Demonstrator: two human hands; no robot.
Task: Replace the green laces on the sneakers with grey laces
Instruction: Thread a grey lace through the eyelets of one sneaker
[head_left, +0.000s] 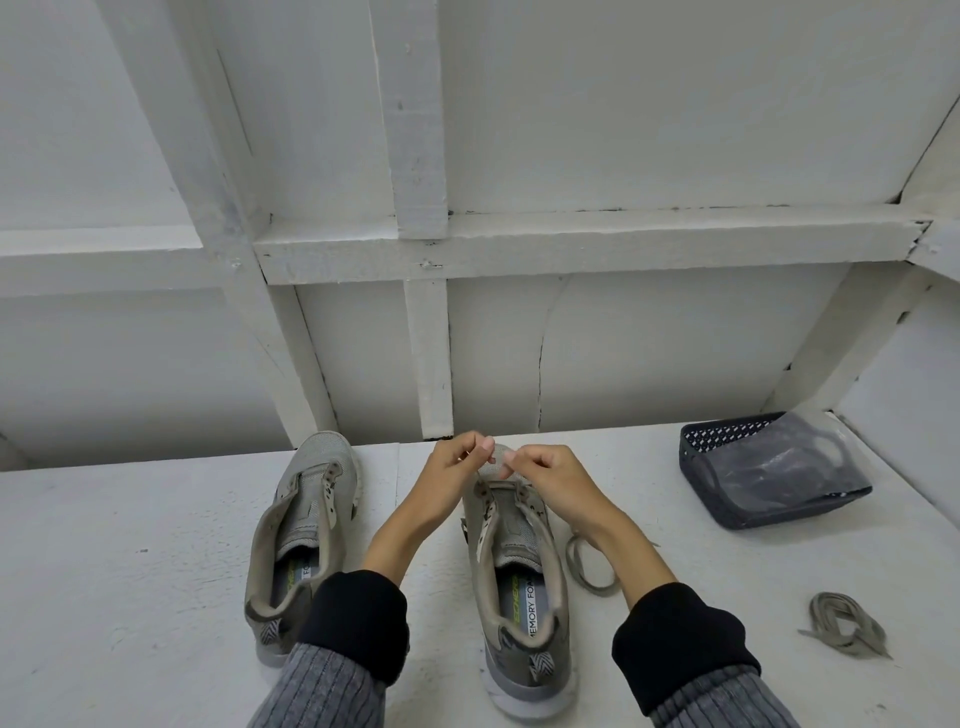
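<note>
Both hands are up at the toe end of the right-hand sneaker (514, 561), which sits directly under them on the white table (130, 545), heel toward the camera. The left hand (457, 470) has its fingers curled in, thumb and forefinger pinching a thin grey lace (584, 564) that runs down to the lowest eyelets. The right hand (540, 475) is curled the same way right beside it, fingertips nearly meeting the left's; it looks like it's pinching the lace too, though the strand there is too thin to make out clearly. The loose rest of that lace loops on the table just under the right wrist, beside the shoe. The other sneaker (306, 540) stands off to the outer side of the left forearm, no lace in it as far as I can see, and the eyelet strip is bare. Well out past the right forearm lies a bundled lace (844, 623), greyish-olive, can't honestly call the colour. Farther beyond the right hand sits a dark mesh basket (727, 514) tipped on its side with a clear plastic bag (784, 467) in it.
</note>
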